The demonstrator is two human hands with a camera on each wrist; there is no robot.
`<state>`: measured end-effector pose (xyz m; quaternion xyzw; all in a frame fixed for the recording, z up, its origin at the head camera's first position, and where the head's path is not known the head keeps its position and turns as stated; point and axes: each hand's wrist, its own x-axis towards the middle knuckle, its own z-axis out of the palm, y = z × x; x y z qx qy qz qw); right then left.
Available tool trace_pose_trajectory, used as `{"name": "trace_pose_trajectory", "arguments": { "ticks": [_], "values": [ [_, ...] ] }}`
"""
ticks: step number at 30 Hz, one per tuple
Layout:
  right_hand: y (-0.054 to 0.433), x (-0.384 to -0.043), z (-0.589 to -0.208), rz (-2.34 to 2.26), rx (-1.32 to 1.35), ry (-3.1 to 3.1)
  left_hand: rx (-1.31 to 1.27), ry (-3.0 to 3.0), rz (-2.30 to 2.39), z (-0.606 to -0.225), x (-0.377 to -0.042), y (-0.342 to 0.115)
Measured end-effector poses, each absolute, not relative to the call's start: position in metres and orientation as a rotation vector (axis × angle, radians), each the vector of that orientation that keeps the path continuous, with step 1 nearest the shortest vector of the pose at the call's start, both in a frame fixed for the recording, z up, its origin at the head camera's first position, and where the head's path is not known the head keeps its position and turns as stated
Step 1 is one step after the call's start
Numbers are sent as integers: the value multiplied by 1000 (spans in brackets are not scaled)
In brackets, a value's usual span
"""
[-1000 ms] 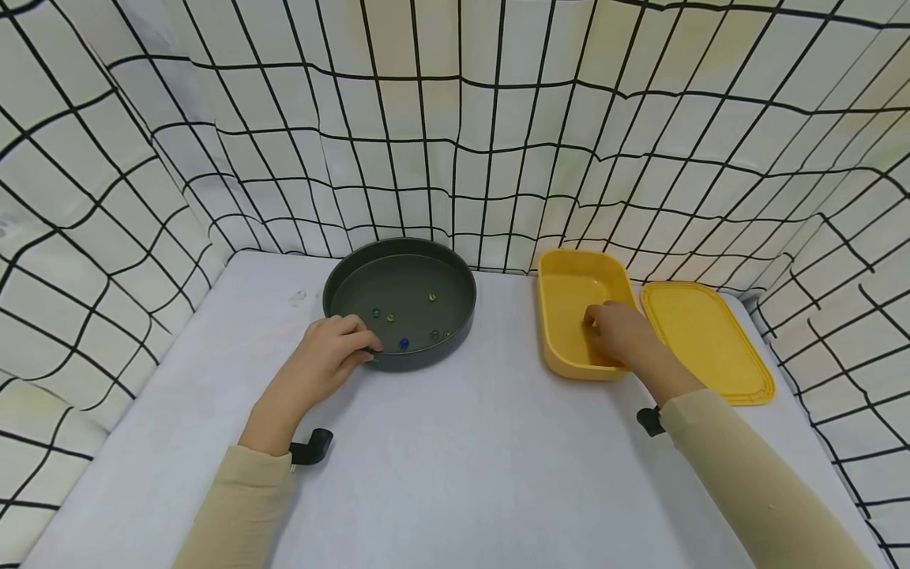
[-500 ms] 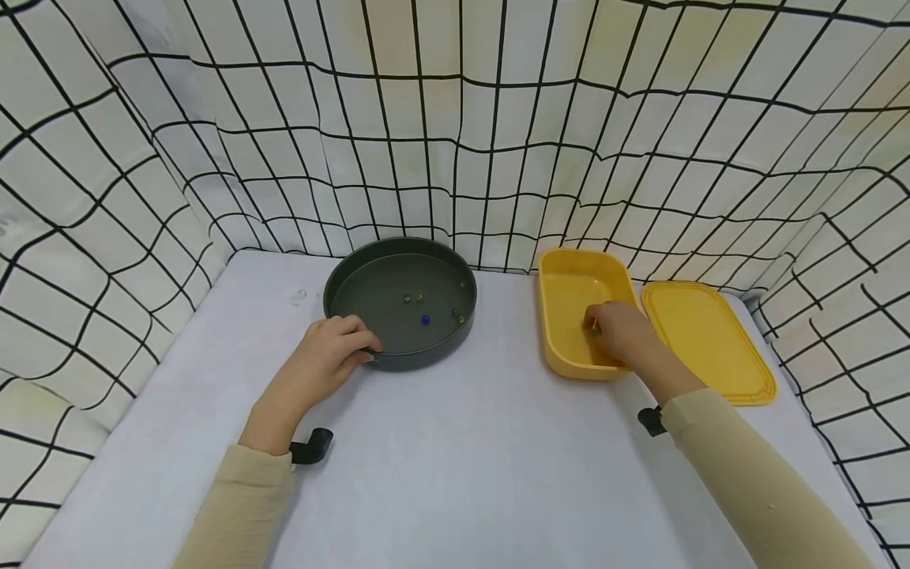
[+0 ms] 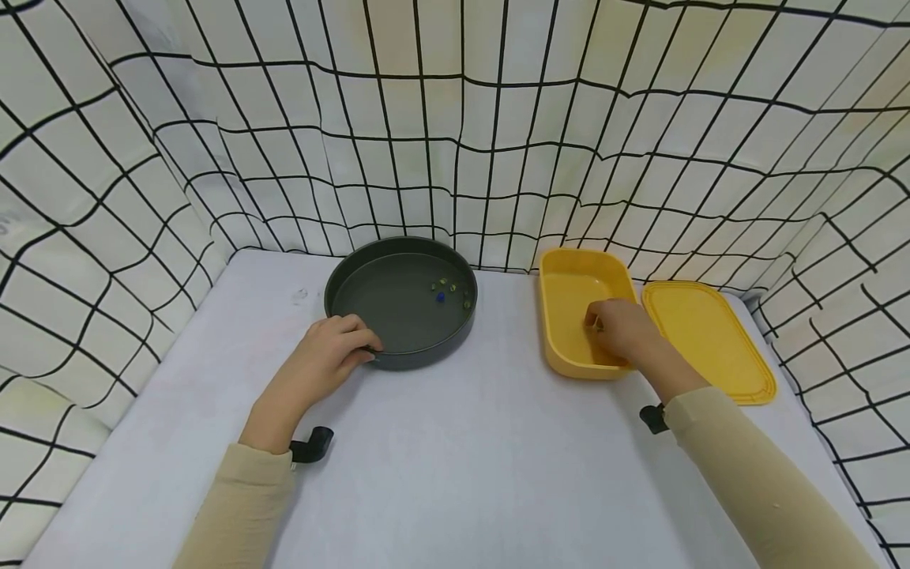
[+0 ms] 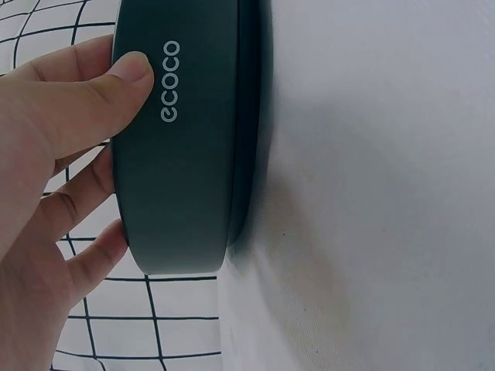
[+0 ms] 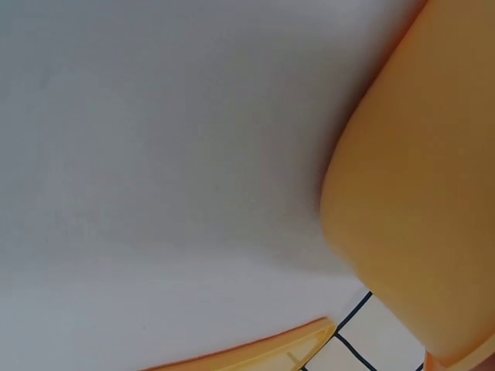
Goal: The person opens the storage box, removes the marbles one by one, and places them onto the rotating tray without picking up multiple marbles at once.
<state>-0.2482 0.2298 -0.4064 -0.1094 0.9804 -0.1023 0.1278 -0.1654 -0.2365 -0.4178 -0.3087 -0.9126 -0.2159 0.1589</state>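
Note:
My left hand (image 3: 323,356) pinches the near-left rim of a round dark green pan (image 3: 384,320). Seen from the left wrist, the thumb presses the outside of the pan's wall (image 4: 186,201) beside white lettering, and the fingers are at the rim. Inside the pan, a blue marble (image 3: 441,297) and several small yellow-green marbles (image 3: 466,304) lie toward the far right. My right hand (image 3: 622,328) reaches into a yellow rectangular box (image 3: 546,316) with curled fingers; whatever is at its fingertips is hidden. The right wrist view shows only the box's outer wall (image 5: 418,185), no fingers.
A flat yellow lid (image 3: 711,340) lies on the white table (image 3: 469,458) right of the box, under the right forearm. White walls with a black grid (image 3: 455,166) close in the back and both sides. Pan and box stand near the back wall.
The marbles have rolled across the pan toward its far right side. A green spot seen at my right fingertips half a second ago is no longer visible. Both hands have barely moved.

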Motion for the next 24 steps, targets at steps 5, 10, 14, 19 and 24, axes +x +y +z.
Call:
{"name": "trace_pose_trajectory", "arguments": {
  "ticks": [5, 10, 14, 19, 24],
  "values": [
    [229, -248, -398, -331, -326, 2861, -912, -2582, -621, -418, -167, -237],
    [226, -250, -390, -461, -364, 2880, -942, -2549, -620, -420, -169, -238],
    [222, -251, -387, -681, -303, 2822, -943, -2548, -627, -421, -169, -239],
    [213, -251, -383, -1135, -164, 2622, -937, -2557, -637, -421, -168, -238],
    [199, -250, -380, -1601, -31, 2305, -938, -2562, -646, -419, -167, -238]
  ]
}}
